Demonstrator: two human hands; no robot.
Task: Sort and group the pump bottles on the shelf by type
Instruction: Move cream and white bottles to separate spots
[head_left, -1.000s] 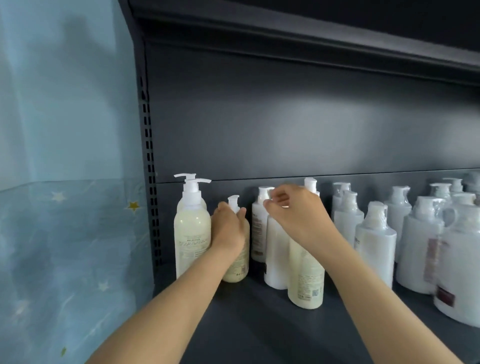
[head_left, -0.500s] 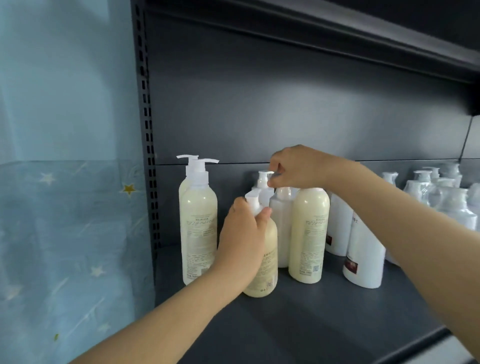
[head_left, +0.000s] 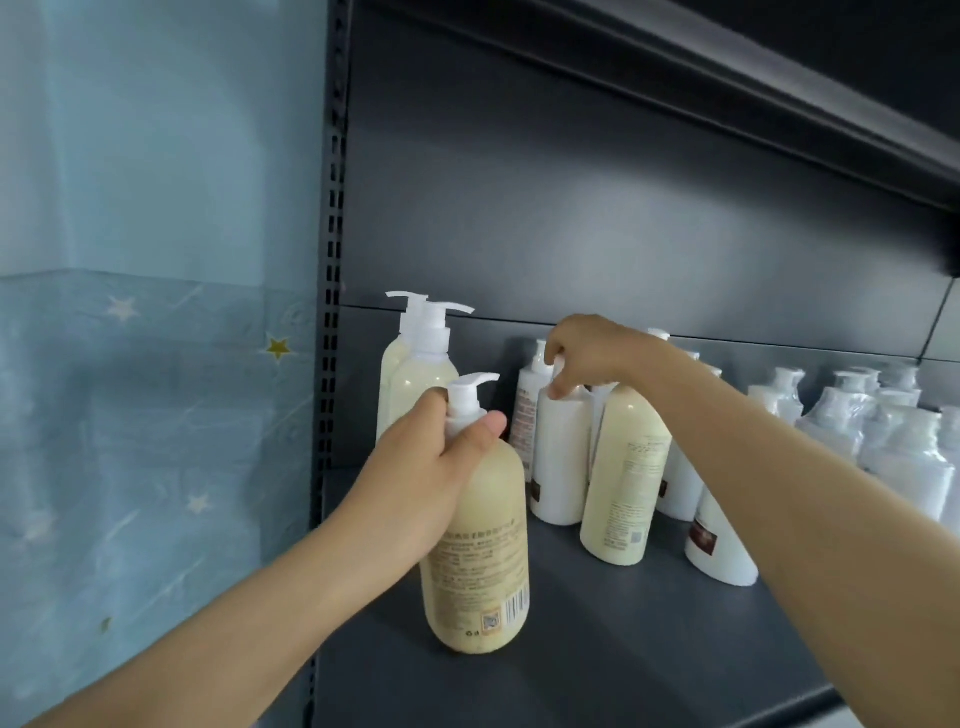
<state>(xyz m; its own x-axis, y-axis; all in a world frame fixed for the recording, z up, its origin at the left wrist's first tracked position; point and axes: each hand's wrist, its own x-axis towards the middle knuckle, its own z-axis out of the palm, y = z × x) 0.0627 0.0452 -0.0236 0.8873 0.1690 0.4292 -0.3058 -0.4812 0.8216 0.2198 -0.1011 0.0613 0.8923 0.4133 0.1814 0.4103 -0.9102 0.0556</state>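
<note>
Cream pump bottle (head_left: 475, 545) — white nozzle (head_left: 464, 397)

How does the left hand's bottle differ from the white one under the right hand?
The cream bottle, gripped at its neck by the left hand, is yellowish, nearest the front, pump exposed. The white bottle under the right hand is farther back, pump mostly covered. Both are roughly upright.

my left hand (head_left: 415, 483) and right hand (head_left: 587, 353) are bare. my left forearm (head_left: 234, 613) and right forearm (head_left: 779, 493) are bare to the frame's edge. my fingers (head_left: 480, 431) look slim, nails too blurred to tell.
</note>
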